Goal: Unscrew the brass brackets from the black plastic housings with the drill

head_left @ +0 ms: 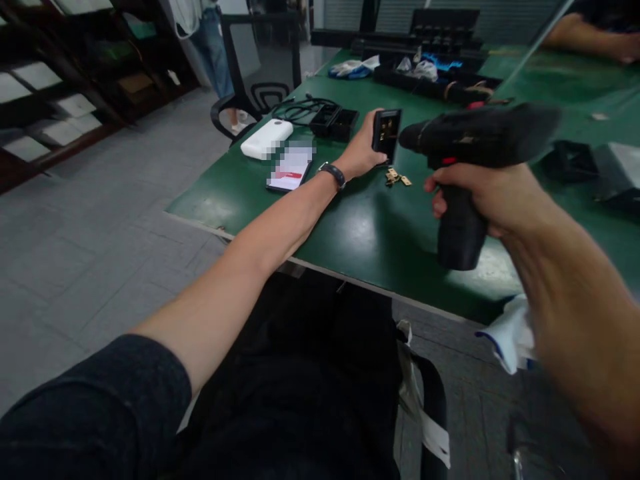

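My left hand [367, 147] is closed around a small black box [387, 137], held tilted up above the green table, with gold-coloured metal bits inside it. In my right hand [480, 190] is a black cordless drill [480, 137], its chuck pointing left toward the box. A narrow gap appears between the chuck and the box; whether a bit touches the box I cannot tell. Under the box, a few small brass-coloured metal pieces [397, 177] lie in a loose pile on the table.
On the green table [240, 200] lie a phone [293, 167], a white power bank [267, 138], black open boxes [334, 122] and black cables. Gloves [353, 68] and a dark tray sit farther back. Another person's arm [585, 33] rests at the far right. A mesh chair [260, 60] stands at the left.
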Available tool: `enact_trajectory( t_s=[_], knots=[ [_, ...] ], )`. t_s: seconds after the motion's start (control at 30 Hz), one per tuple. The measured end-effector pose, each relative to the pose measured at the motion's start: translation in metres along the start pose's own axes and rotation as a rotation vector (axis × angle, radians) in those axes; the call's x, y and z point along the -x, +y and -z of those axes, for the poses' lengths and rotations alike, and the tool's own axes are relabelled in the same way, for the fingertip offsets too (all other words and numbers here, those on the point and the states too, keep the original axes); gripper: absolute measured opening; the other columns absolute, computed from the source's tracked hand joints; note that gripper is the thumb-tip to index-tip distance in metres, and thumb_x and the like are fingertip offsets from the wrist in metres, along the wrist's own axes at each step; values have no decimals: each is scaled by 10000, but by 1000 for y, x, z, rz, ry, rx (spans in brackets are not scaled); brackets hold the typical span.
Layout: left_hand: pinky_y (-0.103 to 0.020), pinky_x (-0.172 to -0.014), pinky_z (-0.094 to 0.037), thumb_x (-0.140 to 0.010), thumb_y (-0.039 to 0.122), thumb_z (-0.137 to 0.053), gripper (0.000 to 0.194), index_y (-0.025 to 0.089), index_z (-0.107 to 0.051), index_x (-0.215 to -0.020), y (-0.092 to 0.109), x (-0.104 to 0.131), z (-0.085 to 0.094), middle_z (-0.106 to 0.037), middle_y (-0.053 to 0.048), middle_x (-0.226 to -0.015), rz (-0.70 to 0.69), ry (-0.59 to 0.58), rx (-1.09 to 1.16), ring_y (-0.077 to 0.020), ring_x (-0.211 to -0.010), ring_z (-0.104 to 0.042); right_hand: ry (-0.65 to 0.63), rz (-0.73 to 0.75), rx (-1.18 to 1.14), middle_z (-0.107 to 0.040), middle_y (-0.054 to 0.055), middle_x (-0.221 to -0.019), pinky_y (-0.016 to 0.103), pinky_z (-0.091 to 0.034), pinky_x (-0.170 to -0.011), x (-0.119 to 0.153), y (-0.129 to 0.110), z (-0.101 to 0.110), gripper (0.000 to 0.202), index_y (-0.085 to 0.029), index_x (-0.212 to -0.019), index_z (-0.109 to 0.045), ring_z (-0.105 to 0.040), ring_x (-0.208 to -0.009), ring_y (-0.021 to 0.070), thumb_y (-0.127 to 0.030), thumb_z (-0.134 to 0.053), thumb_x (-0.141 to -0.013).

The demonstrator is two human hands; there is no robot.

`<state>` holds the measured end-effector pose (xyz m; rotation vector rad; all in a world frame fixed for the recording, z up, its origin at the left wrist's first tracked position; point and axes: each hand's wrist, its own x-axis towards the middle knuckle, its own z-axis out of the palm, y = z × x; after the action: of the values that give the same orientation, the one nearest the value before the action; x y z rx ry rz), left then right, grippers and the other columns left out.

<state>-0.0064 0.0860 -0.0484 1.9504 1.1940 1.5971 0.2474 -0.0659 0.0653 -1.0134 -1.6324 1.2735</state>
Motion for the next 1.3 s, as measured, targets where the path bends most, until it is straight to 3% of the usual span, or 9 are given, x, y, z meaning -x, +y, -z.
enact_trajectory(
  t_s=[0.1, 0.2, 0.33, 0.5, 0.9, 1.17, 1.3],
  knots=[
    [-429, -1359, -325, -802, -37, -718, 904, 112, -375, -1625, 17, 0, 1, -567, -191, -1655, 120, -69, -123, -256, -1535, -550, 10, -33, 32, -691, 46, -675, 260, -462, -411, -2, 1, 3, 116, -153, -761, -712, -607, -430, 128, -38, -730, -752],
    [-392, -1332, -341, -872, -11, -658, 820, 61, -349, -1628, 26, 0, 1, -588, -205, -1632, 144, -74, -151, -220, -1516, -562, -6, -41, 40, -692, 64, -638, 271, -450, -415, -2, 1, 4, 72, -138, -759, -738, -609, -439, 141, -66, -735, -759],
    [-485, -1381, -285, -855, 33, -794, 860, 125, -389, -1608, 16, 1, -1, -645, -132, -1521, 96, -42, -67, -263, -1514, -546, -16, -2, 37, -668, 62, -622, 283, -456, -411, 0, 1, 3, 53, -150, -756, -722, -594, -446, 156, -105, -747, -745],
    [-588, -1377, -315, -761, 63, -860, 915, 165, -422, -1558, 0, 2, 0, -597, -142, -1490, 39, -30, 41, -361, -1528, -547, -67, -47, 27, -652, 39, -583, 265, -491, -404, 3, 0, 3, 92, -176, -746, -729, -594, -445, 160, -204, -813, -724],
    [-555, -1340, -392, -638, 3, -779, 988, 189, -426, -1542, 19, 11, 8, -608, -131, -1448, 110, -20, 78, -351, -1431, -602, -70, -54, 1, -614, 12, -486, 261, -464, -390, 3, 3, -1, 90, -209, -702, -669, -567, -409, 159, -204, -752, -667],
    [-518, -1319, -417, -667, 67, -773, 968, 147, -379, -1547, 19, 12, 10, -597, -174, -1492, 96, -47, 49, -348, -1435, -607, -84, -29, -42, -776, 56, -730, 252, -468, -375, 2, 6, 2, 192, -190, -841, -722, -616, -441, 147, -205, -778, -658],
    [-539, -1331, -377, -647, 101, -790, 999, 168, -376, -1554, 15, 11, 11, -580, -181, -1530, 90, -59, 49, -371, -1469, -577, -79, -36, -21, -663, 18, -535, 244, -452, -371, 2, 4, 0, 121, -198, -721, -681, -585, -405, 151, -235, -767, -644]
  ],
)
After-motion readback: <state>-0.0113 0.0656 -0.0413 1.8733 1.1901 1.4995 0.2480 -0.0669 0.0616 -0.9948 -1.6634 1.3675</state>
